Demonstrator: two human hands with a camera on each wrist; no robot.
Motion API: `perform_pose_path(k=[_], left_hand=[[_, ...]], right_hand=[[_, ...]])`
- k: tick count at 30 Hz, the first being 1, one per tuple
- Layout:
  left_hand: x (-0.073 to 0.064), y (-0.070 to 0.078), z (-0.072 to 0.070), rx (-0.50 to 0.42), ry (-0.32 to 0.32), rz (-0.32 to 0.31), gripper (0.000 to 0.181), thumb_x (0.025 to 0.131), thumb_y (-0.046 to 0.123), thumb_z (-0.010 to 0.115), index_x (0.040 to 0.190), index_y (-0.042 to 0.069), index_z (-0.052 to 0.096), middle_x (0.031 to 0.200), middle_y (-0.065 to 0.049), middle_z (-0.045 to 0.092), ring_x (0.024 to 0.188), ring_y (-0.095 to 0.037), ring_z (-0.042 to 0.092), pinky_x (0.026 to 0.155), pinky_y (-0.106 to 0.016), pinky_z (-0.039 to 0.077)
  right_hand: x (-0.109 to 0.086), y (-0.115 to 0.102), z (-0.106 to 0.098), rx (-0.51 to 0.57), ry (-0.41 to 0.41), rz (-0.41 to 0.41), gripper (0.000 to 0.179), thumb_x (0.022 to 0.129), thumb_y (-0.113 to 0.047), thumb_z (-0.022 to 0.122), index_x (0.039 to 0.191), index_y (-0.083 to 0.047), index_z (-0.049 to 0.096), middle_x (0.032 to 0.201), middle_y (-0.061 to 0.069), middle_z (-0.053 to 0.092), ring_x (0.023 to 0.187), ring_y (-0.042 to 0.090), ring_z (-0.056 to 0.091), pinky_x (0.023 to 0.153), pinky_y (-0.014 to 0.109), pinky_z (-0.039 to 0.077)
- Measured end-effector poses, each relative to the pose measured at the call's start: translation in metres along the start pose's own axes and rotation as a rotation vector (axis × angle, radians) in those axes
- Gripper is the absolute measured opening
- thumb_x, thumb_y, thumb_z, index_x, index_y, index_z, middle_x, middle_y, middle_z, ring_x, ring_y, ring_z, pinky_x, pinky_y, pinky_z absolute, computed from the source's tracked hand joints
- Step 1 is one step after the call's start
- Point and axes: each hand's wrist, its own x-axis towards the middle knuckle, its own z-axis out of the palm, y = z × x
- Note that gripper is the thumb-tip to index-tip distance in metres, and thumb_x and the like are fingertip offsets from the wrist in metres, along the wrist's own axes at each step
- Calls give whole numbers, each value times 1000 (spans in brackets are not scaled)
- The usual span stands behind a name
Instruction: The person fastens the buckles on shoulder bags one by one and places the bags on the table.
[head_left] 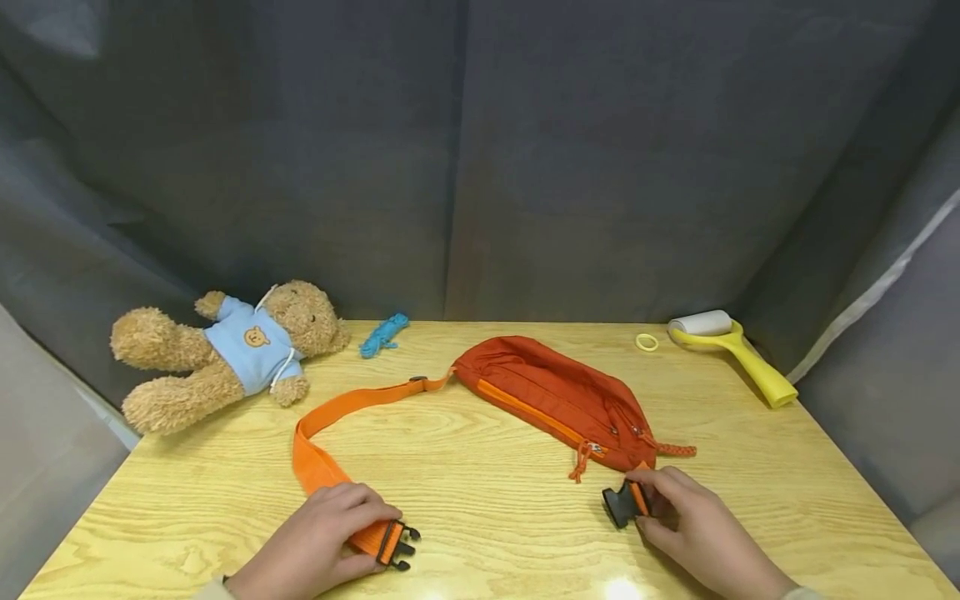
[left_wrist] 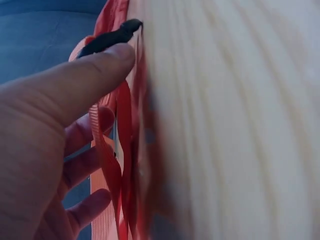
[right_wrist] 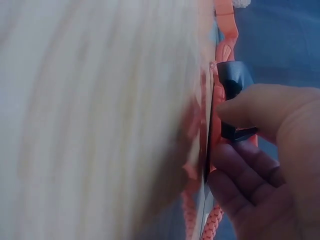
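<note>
A red-orange waist bag (head_left: 551, 392) lies on the wooden table, its orange strap (head_left: 318, 458) curving out to the left. Near the front, my left hand (head_left: 322, 537) grips the strap end just behind the black pronged buckle half (head_left: 399, 546), whose prongs point right. My right hand (head_left: 701, 525) pinches the black socket half of the buckle (head_left: 621, 504) between thumb and fingers, beside the bag's right end. The two buckle halves are apart, facing each other across bare wood. In the left wrist view the thumb lies along the pronged buckle half (left_wrist: 112, 40).
At the back left a teddy bear (head_left: 255, 350) in a blue top lies on its side, with a bundle of blue cord (head_left: 384, 335) beside it. A yellow ring (head_left: 646, 342) and a yellow-handled lint roller (head_left: 757, 367) lie at the back right. Grey curtains (head_left: 600, 167) enclose the table.
</note>
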Motion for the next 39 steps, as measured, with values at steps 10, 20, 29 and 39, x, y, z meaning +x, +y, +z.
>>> perform_pose_path(k=[10, 20, 29, 39], left_hand=[[8, 6, 7, -18, 41, -39, 43, 90, 52, 71, 129, 37, 63, 114, 24, 56, 102, -2, 54, 85, -40, 49], [14, 10, 12, -5, 80, -60, 43, 89, 50, 73, 128, 34, 63, 114, 24, 57, 102, -1, 56, 86, -39, 49], [20, 15, 15, -16, 91, -91, 46, 86, 48, 77, 127, 32, 65, 120, 20, 62, 112, -9, 59, 94, -45, 48], [26, 17, 18, -16, 126, -75, 49, 85, 46, 79, 128, 31, 64, 119, 22, 62, 111, -7, 58, 95, -45, 48]], right_hand=[[0, -6, 3, 43, 27, -18, 48, 80, -12, 83, 124, -17, 66, 90, -12, 54, 79, 4, 50, 64, 23, 46], [1, -13, 5, 72, 2, 28, 46, 81, -15, 83, 122, -18, 65, 90, -10, 54, 79, 7, 51, 64, 23, 46], [1, -19, 8, 101, 38, -5, 45, 81, -13, 83, 122, -21, 66, 92, -11, 53, 80, 5, 51, 65, 23, 46], [1, -25, 14, 136, 71, -19, 45, 78, -8, 83, 119, -19, 68, 89, -12, 52, 79, 6, 51, 67, 23, 47]])
